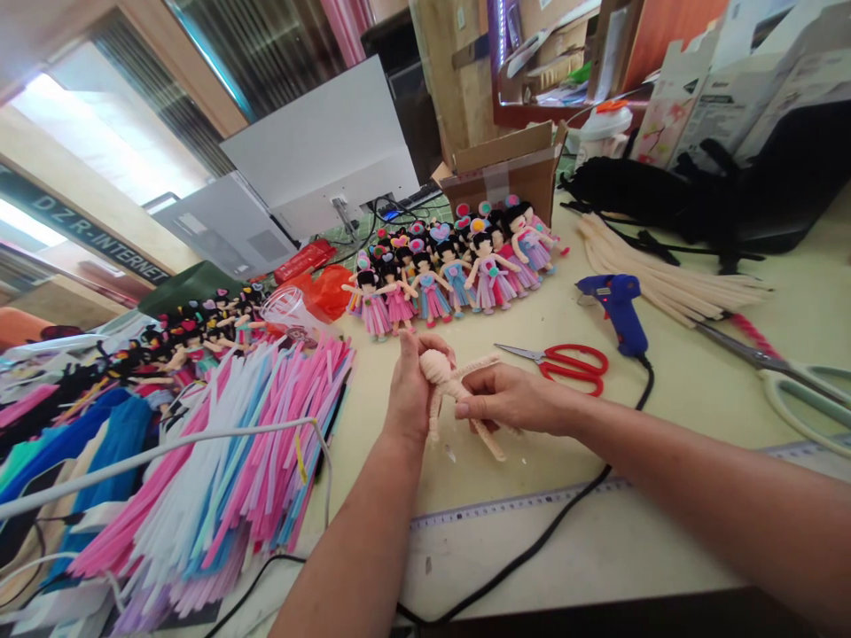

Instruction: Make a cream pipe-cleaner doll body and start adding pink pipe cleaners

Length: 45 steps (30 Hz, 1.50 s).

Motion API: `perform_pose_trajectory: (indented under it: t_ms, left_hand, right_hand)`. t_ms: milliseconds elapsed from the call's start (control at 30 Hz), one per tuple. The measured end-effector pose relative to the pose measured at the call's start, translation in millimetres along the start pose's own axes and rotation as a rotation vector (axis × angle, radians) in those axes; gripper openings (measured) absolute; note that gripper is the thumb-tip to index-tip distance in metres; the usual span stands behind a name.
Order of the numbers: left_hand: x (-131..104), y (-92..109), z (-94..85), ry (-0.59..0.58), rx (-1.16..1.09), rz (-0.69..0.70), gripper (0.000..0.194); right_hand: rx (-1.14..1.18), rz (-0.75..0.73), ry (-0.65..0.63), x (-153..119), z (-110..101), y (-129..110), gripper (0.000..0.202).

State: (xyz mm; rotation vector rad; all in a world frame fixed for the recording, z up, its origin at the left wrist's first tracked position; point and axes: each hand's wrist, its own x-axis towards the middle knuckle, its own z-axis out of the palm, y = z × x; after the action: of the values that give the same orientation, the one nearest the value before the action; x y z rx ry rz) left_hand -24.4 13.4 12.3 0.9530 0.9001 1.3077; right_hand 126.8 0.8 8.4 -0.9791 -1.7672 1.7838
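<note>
We've got the bare doll [447, 383] held up just over the worktop [698, 390], right in the middle of everything. It's a cream pipe-cleaner figure, round head, skinny arms and legs, no hair or dress on it. Our left hand [410, 390] wraps the head and upper body from the left, fingers closed round it, so the thing can't twist. Our right hand [509, 399] comes in from the other side with its grip pinching the doll at the body where the limbs branch off. Two hands on it probably because fuzzy wire just flops otherwise.

Everything else sits in easy reach of the doll. Just right of it are the red scissors [572, 361], blades pointing back at the doll, and beyond those the blue glue gun [618, 306] stands nose-down with its black cord [532, 549] looping back towards us. Behind the doll, a row of finished dolls [452, 270] in pink and blue skirts stands in front of a cardboard box [509, 173]. Left of the doll is a big heap of pink, white and blue pipe cleaners [219, 470]. Far right of the doll lies a bundle of cream stems [665, 279], same colour as the doll, next to a black pile [631, 190].
</note>
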Motion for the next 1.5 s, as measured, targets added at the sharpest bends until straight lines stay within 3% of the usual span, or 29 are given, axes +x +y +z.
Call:
perform_pose_trajectory:
  t_ms: [233,400,567,767,1000,1167,1367,1500]
  left_hand:
    - [3,8,2.3,0.037,-0.110,-0.188,0.037]
    - [4,5,0.6,0.069,-0.093,-0.200,0.029]
    - [6,2,-1.1,0.080,-0.095,-0.227,0.037]
    - [9,-3,-8.8,-0.003,0.028,-0.268,0.052]
    - [7,-8,-9.1,0.044,0.281,-0.185,0.029]
    - [9,-8,-9.8,0.116,0.337,-0.105,0.027]
    - [10,-8,-9.9,0.129,0.242,-0.124,0.043]
    - [8,-7,-7.7,0.068,0.180,-0.153,0.047]
  right_hand:
    - [0.055,-0.016,0.110,4,-1,4,0.024]
    - [0.038,-0.012,0.146,4,0,3,0.024]
    - [0.059,-0.008,0.161,5,-1,3,0.025]
    - [0.177,-0.020,0.268,8,-8,7,0.021]
    - [0.329,-0.013,0.163,11,-13,15,0.026]
    - [0.454,0.087,0.179,15,-15,18,0.030]
    - [0.496,0.069,0.239,18,-17,21,0.036]
    - [0.514,0.042,0.237,16,-18,20,0.037]
